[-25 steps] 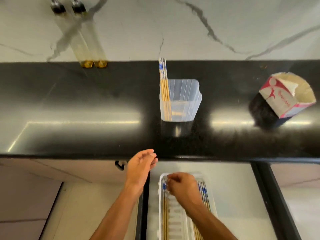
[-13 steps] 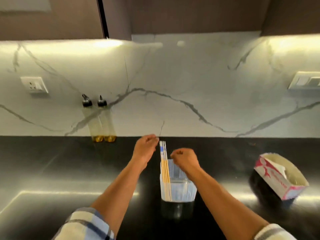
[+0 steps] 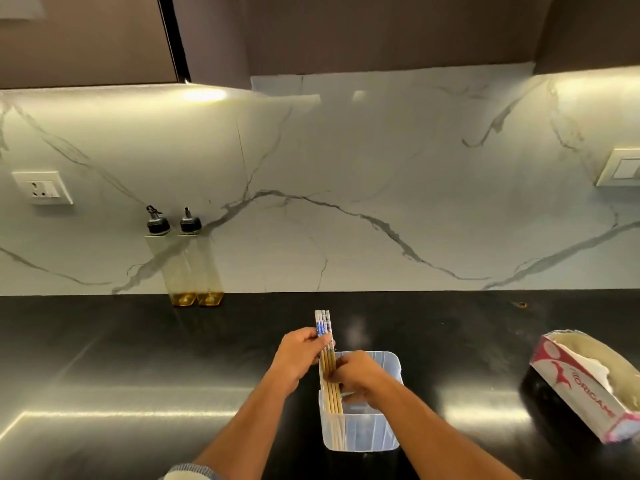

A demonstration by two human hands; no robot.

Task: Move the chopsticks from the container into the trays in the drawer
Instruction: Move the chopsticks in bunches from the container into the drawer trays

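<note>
A glossy black countertop (image 3: 104,358) carries a clear plastic container (image 3: 360,431) near its front, two tall oil bottles (image 3: 195,271) standing against the marble wall, and an opened red-and-white carton (image 3: 585,386) at the right.

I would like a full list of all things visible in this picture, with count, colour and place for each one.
chopsticks: a small bundle, exact count unclear, tan with blue-white tops, upright at the left side of the container
container: one, clear plastic, on the countertop, centre front
countertop: one, glossy black
oil bottles: two, clear with black spouts, a little yellow liquid, against the backsplash
carton: one, red and white, open, lying at right
socket: one, white, wall left
switch plate: one, white, wall right
left hand: grips the chopsticks near the top
right hand: holds the chopsticks lower down, over the container
</note>
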